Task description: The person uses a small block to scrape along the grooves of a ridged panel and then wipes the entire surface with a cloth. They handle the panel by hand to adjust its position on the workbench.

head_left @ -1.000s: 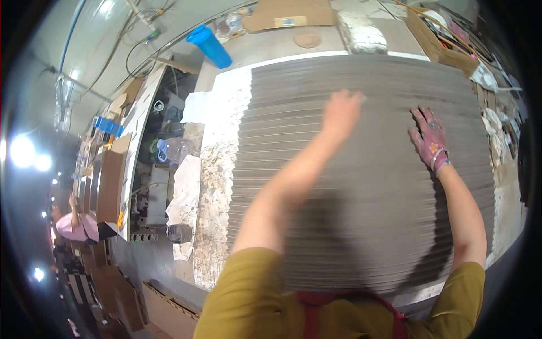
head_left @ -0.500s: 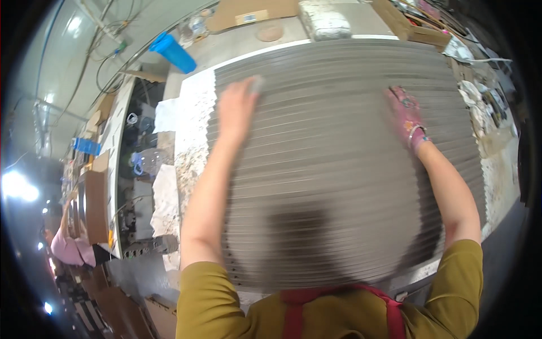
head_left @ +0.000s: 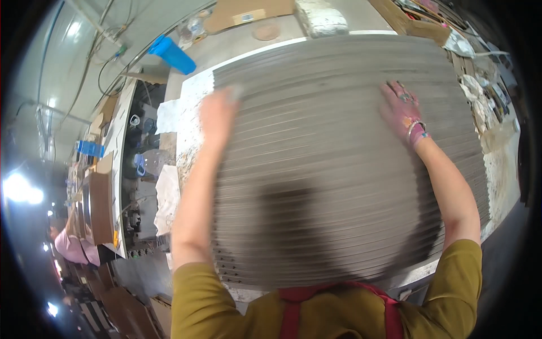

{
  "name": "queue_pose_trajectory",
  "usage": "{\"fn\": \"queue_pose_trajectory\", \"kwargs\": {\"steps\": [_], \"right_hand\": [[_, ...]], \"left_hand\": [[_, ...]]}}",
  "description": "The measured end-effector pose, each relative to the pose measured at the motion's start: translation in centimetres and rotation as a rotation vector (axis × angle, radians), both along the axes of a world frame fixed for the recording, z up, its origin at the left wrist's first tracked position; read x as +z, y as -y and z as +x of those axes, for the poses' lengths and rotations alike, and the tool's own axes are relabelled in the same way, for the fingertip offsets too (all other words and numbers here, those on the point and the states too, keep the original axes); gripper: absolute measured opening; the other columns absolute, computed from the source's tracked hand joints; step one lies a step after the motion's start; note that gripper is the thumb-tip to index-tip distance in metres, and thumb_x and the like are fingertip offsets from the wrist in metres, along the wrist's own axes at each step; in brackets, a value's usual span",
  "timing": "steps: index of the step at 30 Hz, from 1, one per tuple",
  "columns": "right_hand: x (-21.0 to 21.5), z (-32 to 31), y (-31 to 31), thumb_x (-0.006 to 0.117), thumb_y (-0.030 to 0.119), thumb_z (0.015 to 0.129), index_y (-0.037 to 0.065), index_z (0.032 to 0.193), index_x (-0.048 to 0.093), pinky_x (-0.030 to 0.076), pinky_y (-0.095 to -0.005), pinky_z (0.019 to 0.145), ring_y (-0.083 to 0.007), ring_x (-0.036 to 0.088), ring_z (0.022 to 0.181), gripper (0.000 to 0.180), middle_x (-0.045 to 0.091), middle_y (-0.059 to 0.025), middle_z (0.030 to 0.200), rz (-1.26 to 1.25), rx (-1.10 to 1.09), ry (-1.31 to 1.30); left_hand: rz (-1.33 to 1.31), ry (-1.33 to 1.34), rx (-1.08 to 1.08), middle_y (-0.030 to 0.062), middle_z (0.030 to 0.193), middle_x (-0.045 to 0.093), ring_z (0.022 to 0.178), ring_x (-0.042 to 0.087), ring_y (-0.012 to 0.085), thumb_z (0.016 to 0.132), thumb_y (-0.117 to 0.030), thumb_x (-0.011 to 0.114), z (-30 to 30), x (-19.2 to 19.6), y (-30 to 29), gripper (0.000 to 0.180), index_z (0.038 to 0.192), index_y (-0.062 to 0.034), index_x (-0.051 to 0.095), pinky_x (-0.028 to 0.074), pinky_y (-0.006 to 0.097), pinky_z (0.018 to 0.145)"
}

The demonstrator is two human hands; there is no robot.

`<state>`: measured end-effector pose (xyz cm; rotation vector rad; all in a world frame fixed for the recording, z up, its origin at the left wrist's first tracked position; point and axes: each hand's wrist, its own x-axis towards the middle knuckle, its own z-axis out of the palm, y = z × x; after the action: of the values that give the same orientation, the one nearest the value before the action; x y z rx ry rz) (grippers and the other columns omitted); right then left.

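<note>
Slab (head_left: 339, 186): one, large, grey, combed in fine horizontal ridges, fills white-edged bench (head_left: 195, 96) before person. Cardboard boxes (head_left: 248, 12): several, beyond far edge. Blue container (head_left: 172, 54): one, far left. Left hand (head_left: 217, 113): blurred on slab's upper-left, grip unreadable. Right hand (head_left: 402, 110): flat on slab, fingers spread, grasping nothing.

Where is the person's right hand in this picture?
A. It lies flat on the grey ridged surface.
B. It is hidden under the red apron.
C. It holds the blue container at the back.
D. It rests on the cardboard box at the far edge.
A: the right hand lies palm down with its fingers spread on the grey ridged surface, far from the blue container at the upper left.
</note>
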<state>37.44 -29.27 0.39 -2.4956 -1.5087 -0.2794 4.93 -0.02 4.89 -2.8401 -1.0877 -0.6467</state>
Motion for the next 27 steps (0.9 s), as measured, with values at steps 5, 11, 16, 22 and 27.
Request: {"fn": "queue_pose_trajectory", "kwargs": {"steps": [5,11,16,22,27], "right_hand": [[0.0,0.1,-0.1,0.057,0.033,0.088,0.014,0.134,0.048,0.028,-0.0476,0.109,-0.0359,0.039,0.131,0.050,0.044,-0.0145,0.141,0.039,-0.011,-0.057],[-0.4,1.1,0.7,0.055,0.032,0.089,0.015,0.135,0.047,0.025,-0.0481,0.110,-0.0332,0.038,0.133,0.050,0.042,-0.0137,0.143,-0.001,-0.021,-0.031],[-0.7,0.9,0.5,0.053,0.031,0.090,0.016,0.139,0.043,0.024,-0.0470,0.111,-0.0310,0.036,0.135,0.052,0.040,-0.0132,0.145,-0.044,-0.045,0.011],[-0.4,1.0,0.3,0.053,0.032,0.091,0.017,0.141,0.042,0.023,-0.0464,0.111,-0.0302,0.035,0.135,0.053,0.040,-0.0127,0.145,-0.067,-0.025,0.046],[-0.5,0.4,0.3,0.053,0.033,0.091,0.018,0.139,0.043,0.024,-0.0469,0.110,-0.0312,0.037,0.134,0.051,0.041,-0.0128,0.144,-0.005,-0.014,-0.018]], "left_hand": [[0.004,0.103,-0.280,0.0132,0.096,0.060,0.097,0.055,0.0328,0.080,-0.023,0.068,13.4,-5.6,8.9,0.033,0.109,-0.0087,0.061,0.046,0.045,0.080],[-0.031,0.074,0.201,0.0212,0.106,0.063,0.101,0.057,0.0369,0.083,-0.023,0.065,-4.8,-4.6,-2.6,0.034,0.110,-0.0030,0.062,0.045,0.046,0.088],[-0.043,0.142,0.240,0.0201,0.100,0.065,0.096,0.061,0.0335,0.083,-0.023,0.066,-9.0,-1.4,-5.2,0.032,0.107,-0.0015,0.063,0.048,0.045,0.084],[-0.101,0.004,-0.048,0.0178,0.102,0.059,0.100,0.053,0.0360,0.084,-0.022,0.062,3.0,-3.1,3.2,0.030,0.107,-0.0027,0.060,0.044,0.045,0.090],[0.063,-0.165,0.266,0.0179,0.089,0.065,0.081,0.061,0.0390,0.086,-0.026,0.062,-10.6,-2.9,-4.8,0.027,0.096,-0.0012,0.062,0.051,0.045,0.073]]}}
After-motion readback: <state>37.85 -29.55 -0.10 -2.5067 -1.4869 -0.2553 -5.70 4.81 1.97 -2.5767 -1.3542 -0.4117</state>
